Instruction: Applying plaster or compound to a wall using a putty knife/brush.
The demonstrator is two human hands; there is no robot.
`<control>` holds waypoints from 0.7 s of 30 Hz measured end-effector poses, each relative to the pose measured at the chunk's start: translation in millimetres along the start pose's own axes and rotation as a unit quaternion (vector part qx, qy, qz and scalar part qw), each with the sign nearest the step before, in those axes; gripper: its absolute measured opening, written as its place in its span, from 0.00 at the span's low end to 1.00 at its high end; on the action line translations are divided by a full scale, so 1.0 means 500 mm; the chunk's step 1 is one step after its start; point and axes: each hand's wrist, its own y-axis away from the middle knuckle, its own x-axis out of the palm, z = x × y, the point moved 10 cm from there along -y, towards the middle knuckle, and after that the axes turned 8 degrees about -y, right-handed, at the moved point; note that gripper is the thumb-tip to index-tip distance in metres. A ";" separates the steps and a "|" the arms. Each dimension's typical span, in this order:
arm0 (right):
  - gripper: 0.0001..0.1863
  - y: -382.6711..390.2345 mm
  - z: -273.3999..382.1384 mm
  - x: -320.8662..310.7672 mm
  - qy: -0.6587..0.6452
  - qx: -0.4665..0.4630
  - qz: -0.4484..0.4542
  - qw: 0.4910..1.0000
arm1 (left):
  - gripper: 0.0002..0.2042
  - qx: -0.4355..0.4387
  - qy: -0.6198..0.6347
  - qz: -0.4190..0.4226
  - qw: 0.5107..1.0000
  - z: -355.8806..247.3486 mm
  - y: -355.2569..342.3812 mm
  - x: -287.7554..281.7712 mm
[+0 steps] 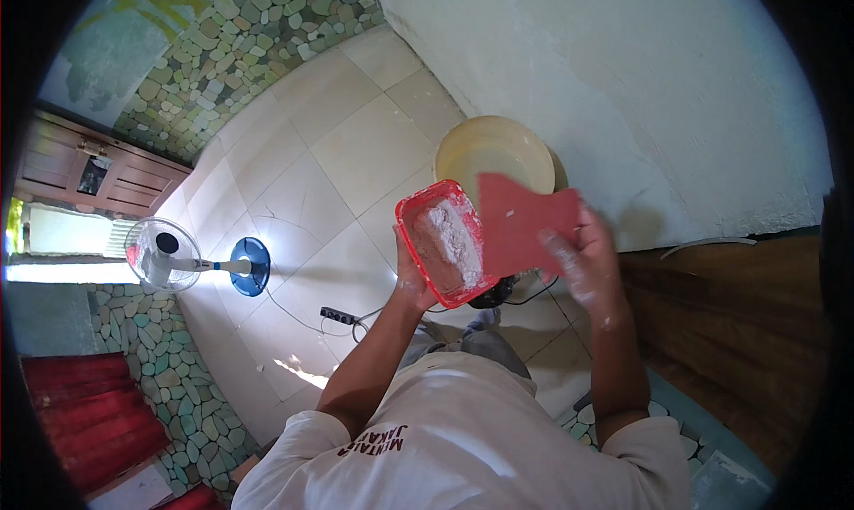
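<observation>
red plastic tub (442, 243) is carrying chalky white putty, left hand (411, 283) cupping it underneath; right hand (583, 261) is pinching flat red scraper (525, 223), fingers closed.

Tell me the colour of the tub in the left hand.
Red tub, holding whitish paste; head view.

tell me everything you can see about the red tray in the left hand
The red tray is a small rectangular tub with rounded corners and a raised rim, plastic by the look of it. It holds a heap of pale, whitish-grey paste or powder that smears its inner walls. The left hand grips it from below, tilting its open side toward the camera. The flat red scraper, held in the right hand, overlaps its right edge. A cream bucket stands on the floor behind it.
</observation>
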 end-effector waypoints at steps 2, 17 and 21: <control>0.13 0.001 0.007 0.103 0.083 0.009 0.002 0.996 | 0.34 0.013 0.003 0.000 1.000 -0.042 0.026 -0.011; 0.09 -0.067 -0.096 0.596 0.474 -0.160 0.124 0.857 | 0.41 0.109 -0.026 -0.019 0.993 -0.325 0.190 -0.154; 0.08 -0.066 -0.036 0.670 0.461 -0.204 0.114 0.856 | 0.41 0.132 -0.012 -0.002 0.991 -0.391 0.218 -0.181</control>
